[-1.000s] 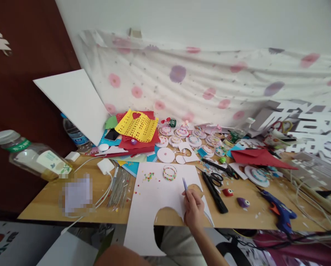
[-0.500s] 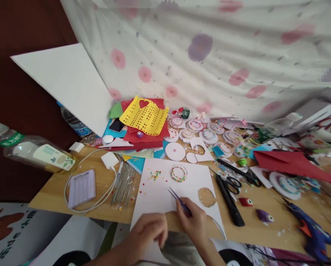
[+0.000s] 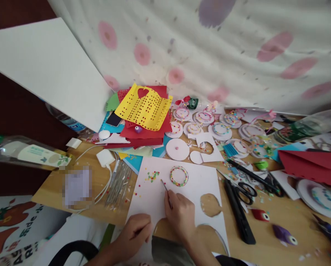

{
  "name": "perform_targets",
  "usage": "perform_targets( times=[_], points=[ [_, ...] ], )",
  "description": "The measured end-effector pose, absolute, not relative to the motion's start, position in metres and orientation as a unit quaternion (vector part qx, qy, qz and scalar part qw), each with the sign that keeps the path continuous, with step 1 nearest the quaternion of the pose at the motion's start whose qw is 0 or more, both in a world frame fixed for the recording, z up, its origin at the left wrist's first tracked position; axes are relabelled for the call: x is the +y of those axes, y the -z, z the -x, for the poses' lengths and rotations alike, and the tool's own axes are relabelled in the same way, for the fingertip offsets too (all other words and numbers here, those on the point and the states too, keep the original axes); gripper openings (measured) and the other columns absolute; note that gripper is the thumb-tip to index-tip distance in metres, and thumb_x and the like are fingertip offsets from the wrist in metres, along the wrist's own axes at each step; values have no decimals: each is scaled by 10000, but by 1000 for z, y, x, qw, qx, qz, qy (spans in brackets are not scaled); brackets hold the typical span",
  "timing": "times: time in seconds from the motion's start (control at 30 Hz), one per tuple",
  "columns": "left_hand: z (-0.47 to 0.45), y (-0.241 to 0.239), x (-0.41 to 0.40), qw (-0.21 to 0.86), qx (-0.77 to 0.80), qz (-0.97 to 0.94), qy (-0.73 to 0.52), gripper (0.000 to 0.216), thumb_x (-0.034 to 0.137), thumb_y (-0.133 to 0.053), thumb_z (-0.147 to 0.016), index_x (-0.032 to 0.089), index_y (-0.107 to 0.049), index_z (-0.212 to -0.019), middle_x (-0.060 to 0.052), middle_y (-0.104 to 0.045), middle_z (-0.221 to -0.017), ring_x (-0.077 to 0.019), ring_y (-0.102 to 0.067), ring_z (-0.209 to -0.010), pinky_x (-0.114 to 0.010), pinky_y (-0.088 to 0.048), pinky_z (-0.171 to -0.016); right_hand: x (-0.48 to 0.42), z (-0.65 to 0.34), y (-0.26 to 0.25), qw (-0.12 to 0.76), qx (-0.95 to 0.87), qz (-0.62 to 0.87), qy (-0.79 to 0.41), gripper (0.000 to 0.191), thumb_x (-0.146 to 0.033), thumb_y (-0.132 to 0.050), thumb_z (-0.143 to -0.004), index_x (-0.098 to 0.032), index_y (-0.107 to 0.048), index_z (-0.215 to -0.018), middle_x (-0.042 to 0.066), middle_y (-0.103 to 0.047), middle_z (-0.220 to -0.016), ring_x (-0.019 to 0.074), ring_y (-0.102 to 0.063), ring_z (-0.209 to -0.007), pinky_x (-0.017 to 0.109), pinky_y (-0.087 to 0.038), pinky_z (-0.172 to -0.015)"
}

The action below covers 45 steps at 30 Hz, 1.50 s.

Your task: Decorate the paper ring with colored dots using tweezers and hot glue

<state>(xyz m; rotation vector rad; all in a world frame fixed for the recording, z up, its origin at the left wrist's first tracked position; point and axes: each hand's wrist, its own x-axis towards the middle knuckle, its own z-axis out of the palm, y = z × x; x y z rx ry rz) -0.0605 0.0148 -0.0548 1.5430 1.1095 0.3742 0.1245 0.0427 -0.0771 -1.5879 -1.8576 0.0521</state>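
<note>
The right hand (image 3: 180, 212) has its thumb and fingers clamped on a pair of tweezers (image 3: 166, 187), whose thin end points up and to the left over a white sheet (image 3: 145, 203). That tip lies between a ring of small coloured dots (image 3: 179, 184), near its left side, and a loose scatter of red, green and yellow bits (image 3: 153, 176); whether it grips a bit is too small to tell. The ring lies flat toward the top of the sheet, and the sheet has round cut-outs at its right side and lower edge. The left hand (image 3: 137, 229) is just beside the right one, over the sheet's lower left part, its fingers curled together in a loose fist; I cannot tell whether it touches the paper. Left of the sheet lies a bundle of thin sticks (image 3: 119, 184). To its right are a black cutter (image 3: 240, 216), scissors (image 3: 245, 191) and two small pieces with eyes, one red (image 3: 260, 214) and one purple (image 3: 283, 234). Behind it are a white disc (image 3: 177, 153) and a yellow punched paper (image 3: 144, 111) on top of red paper (image 3: 148, 141).
</note>
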Motion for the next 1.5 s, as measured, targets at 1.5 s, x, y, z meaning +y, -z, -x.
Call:
perform_targets(
  times=[1.5],
  points=[
    [-2,-13,35,781,433,-187,-410,277,332,-905,-614,142,-799,-786,-74,-743,-870,-98,-576,-698,-164,-441,-543,-44,-135,0,532,-475,653,-255,306,-390,-612,-898,-185,-716,-697,-7,-630,-563,103,-515,-465,211,-381,-459]
  ],
)
